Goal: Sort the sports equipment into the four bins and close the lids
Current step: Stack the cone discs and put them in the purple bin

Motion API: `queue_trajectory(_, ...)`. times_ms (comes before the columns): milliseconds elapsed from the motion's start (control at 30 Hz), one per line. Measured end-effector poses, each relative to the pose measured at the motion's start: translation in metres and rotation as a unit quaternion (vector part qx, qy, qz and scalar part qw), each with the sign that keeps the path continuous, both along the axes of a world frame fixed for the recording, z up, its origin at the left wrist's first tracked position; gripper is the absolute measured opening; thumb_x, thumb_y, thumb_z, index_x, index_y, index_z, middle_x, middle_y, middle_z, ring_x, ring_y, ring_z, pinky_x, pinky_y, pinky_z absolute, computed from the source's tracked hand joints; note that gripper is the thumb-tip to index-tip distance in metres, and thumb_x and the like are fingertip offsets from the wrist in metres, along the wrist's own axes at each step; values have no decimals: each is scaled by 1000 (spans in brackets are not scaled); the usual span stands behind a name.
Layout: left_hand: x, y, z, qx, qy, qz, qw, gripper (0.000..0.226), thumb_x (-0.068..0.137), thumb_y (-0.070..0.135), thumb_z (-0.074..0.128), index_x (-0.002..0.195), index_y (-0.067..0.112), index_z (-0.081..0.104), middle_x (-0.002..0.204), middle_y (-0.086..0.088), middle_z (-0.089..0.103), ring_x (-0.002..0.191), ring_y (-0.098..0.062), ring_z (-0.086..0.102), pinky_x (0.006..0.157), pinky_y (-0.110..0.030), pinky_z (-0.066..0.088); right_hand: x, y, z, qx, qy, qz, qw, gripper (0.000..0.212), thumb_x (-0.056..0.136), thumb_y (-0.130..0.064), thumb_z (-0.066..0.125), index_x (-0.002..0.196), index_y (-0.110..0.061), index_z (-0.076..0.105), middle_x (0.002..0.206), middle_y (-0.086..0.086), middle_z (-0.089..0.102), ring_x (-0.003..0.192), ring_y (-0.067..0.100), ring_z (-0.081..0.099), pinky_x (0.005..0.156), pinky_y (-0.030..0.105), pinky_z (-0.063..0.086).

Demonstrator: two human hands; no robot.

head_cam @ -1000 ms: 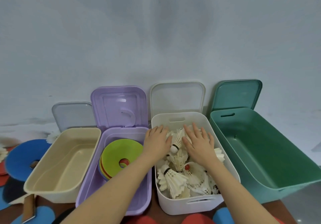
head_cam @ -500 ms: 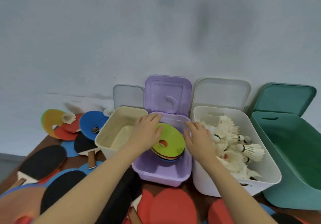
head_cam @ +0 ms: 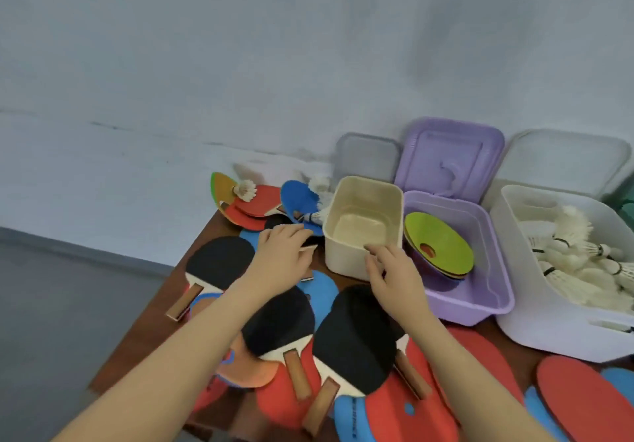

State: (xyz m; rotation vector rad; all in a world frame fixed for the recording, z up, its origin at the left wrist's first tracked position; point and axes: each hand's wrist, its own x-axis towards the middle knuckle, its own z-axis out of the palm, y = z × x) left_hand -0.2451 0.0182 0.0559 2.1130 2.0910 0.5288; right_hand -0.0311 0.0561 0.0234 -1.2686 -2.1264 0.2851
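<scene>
far left on the brown table [head_cam: 161, 325], by the wall, lies a little heap – an orange and green disc [head_cam: 221, 189], a red paddle [head_cam: 262, 201] and a blue paddle [head_cam: 298, 201]. a white shuttlecock [head_cam: 246, 190] sits on the heap, and another shuttlecock [head_cam: 317, 216] lies just beside the cream bin.

near the table's left edge is a black paddle [head_cam: 219, 265] with a wooden handle. the left hand [head_cam: 283, 258] is next to it, over the paddles. its fingers are bent and seem to pinch the edge of a small dark paddle [head_cam: 310, 240], but that part is blurry and i cannot tell for sure.

at the front there are more paddles piled on each other – two black ones [head_cam: 281, 326] side by side, with red paddles [head_cam: 284, 404] under them.

then comes the cream bin [head_cam: 346, 259]. nothing shows inside it. its clear lid [head_cam: 367, 156] leans on the wall behind it. the right hand [head_cam: 394, 277] is at the bin's near right corner. its fingers are loosely bent and the tips touch the rim. it holds nothing.

touching the cream bin is the purple bin [head_cam: 487, 299], with its purple lid [head_cam: 449, 156] standing up at the back. inside is a stack of flat cones [head_cam: 439, 244], green on top.

next is the white bin [head_cam: 549, 321], full of white shuttlecocks [head_cam: 576, 256]. its lid [head_cam: 566, 160] leans on the wall. a bit of green [head_cam: 626, 204] shows at the far right edge. more red and blue paddles [head_cam: 583, 400] lie at the front right.
</scene>
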Motion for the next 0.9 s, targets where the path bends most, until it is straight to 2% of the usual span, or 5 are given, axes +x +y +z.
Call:
queue_trajectory(167, -71, -48, -28, -45, 11, 28, 999, 42, 95, 33, 42, 136, 25, 43, 145, 4, 37, 134, -16, 28, 107, -36, 17, -69, -45, -22, -77, 11, -9, 997, 28, 95, -24, 51, 119, -16, 61, 112, 0, 61, 99, 13, 57, 85, 29, 46)
queue_trajectory(333, -121, -86, -63, -139, 23, 126, 982, 56, 93, 38, 44, 144, 20, 28, 152, -9, 23, 138, -29, 21, 110, -44, 19, -107, -84, -46, -164, -66, -8, 984, 37, 97, -35, 45, 130, -21, 51, 123, -3, 55, 110, 13, 52, 92, 31, 42)
queue_trajectory(500, -140, -114, -88, -199, -97, 178, 959, 58, 90, 29, 47, 142, 15, 26, 142, -8, 40, 119, -31, 48, 97, -45, 38, -129, -107, -75, -240, -162, 24, 957, 43, 97, -41, 40, 138, -31, 42, 141, -8, 44, 124, 12, 45, 100, 34, 31)
queue_trajectory(700, -146, -127, -91, -149, -183, 139, 962, 38, 94, 18, 39, 131, 17, 45, 127, -10, 56, 109, -29, 57, 86, -42, 49, -153, -114, -104, -302, -253, 91, 915, 48, 98, -48, 33, 145, -39, 26, 157, -8, 14, 143, 17, 14, 112, 41, 12)
queue_trajectory(900, -152, -130, -94, -90, -171, 121, 974, 38, 96, 22, 40, 134, 24, 47, 130, -5, 56, 108, -27, 58, 81, -42, 50, -169, -98, -126, -262, -267, 56, 926, 59, 93, -54, 41, 146, -43, 17, 158, -8, 4, 145, 21, 5, 113, 43, 8)
